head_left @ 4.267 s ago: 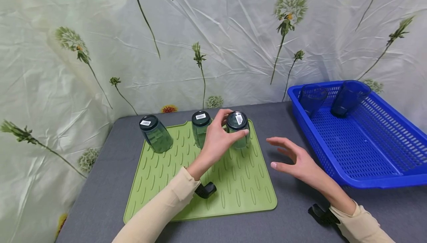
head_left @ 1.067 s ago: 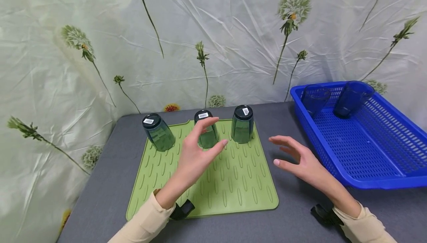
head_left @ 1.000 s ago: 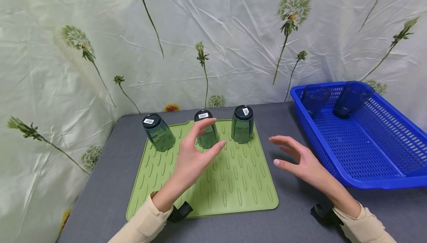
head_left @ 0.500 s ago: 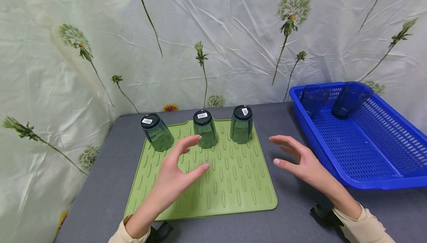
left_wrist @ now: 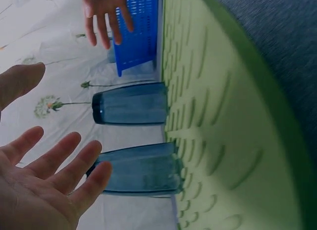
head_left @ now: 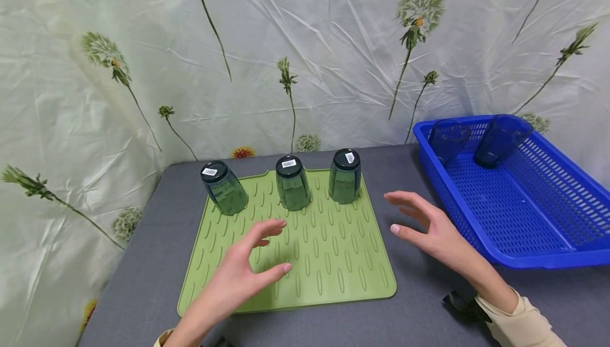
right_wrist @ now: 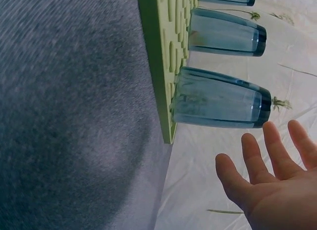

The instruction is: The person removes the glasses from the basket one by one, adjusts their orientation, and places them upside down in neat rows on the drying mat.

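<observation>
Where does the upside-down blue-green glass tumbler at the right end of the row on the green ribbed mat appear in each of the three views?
Head: right tumbler stands at the mat's far right corner.
Left wrist: probably the upper one, lying sideways near the blue basket; not certain.
Right wrist: the nearest, largest tumbler, beside the right hand.
Shared landmark: the green ribbed mat.

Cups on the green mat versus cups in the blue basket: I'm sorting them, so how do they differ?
The three cups on the green mat () stand upside down, bases up with barcode stickers; the two cups in the blue basket () lean tilted at its far end. Mat cups look teal-green, basket cups blue. All are translucent tumblers, and neither hand touches any.
</observation>
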Available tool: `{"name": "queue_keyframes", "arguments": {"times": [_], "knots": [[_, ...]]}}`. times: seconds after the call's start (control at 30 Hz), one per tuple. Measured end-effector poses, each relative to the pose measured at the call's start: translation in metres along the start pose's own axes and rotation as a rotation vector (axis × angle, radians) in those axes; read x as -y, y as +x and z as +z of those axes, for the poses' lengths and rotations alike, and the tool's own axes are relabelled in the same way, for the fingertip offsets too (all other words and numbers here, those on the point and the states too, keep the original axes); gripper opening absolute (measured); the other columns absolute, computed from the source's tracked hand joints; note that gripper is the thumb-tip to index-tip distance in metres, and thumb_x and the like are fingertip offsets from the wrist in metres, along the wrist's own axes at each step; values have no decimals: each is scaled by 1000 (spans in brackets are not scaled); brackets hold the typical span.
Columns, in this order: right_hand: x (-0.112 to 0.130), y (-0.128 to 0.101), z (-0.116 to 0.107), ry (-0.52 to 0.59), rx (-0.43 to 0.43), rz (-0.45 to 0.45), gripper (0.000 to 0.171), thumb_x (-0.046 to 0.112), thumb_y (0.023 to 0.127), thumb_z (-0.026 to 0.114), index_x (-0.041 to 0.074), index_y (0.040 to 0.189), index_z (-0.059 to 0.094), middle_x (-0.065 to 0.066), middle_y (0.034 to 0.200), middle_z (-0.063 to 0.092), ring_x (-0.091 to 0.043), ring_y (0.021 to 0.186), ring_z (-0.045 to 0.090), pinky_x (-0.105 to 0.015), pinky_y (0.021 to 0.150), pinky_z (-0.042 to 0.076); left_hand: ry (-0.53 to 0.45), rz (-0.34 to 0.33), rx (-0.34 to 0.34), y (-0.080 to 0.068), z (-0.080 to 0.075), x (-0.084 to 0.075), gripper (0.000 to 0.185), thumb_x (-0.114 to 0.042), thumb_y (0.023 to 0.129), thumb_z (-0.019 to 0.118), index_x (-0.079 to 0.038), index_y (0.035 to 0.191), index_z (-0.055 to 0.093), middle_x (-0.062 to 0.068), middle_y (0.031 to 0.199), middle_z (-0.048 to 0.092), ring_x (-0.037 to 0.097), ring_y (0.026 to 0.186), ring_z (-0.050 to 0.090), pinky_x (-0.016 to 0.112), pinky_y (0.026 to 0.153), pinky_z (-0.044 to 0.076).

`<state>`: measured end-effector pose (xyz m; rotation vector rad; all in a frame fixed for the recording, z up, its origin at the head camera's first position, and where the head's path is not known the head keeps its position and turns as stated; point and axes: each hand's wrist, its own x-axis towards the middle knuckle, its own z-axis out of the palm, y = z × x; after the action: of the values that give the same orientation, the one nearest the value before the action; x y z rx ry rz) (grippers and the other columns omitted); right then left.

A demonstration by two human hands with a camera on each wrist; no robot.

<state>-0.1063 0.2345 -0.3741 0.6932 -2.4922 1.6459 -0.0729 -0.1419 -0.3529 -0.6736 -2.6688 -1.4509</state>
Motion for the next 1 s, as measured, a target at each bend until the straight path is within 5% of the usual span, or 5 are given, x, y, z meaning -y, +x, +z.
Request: {"name": "queue_keyframes", "arguments": {"times": [0.27,0.67,0.83,1.0], "knots": [[8,0,2,13,4,2,53,2,92,68,12,141,49,0,139,52,-18,131,46,-22,107,36,-139,64,57,-3,13,11,60,-20,85,80,-31,136,51,-13,132,57,17,118,57,38,97,48],[18,2,0,59,15,-14,56,-4,90,67,12,141,49,-3,139,52,-25,130,47,-27,107,38,-159,64,238,2,19,20,56,-23,87,78,-29,136,52,-3,130,60,17,117,58,38,97,48],[31,-2,-1,46,33,-9,60,-3,88,69,15,142,49,1,140,52,-23,132,46,-29,108,37,-210,100,261,1,18,25,54,-19,87,77,-18,135,54,1,129,61,20,116,59,39,95,50],[47,-8,-7,-13,42,-1,67,-4,86,72,17,144,47,2,142,50,-20,132,45,-26,108,36,-233,87,303,-3,21,30,54,-18,87,77,-19,135,53,-1,127,62,20,115,60,39,96,49]]}}
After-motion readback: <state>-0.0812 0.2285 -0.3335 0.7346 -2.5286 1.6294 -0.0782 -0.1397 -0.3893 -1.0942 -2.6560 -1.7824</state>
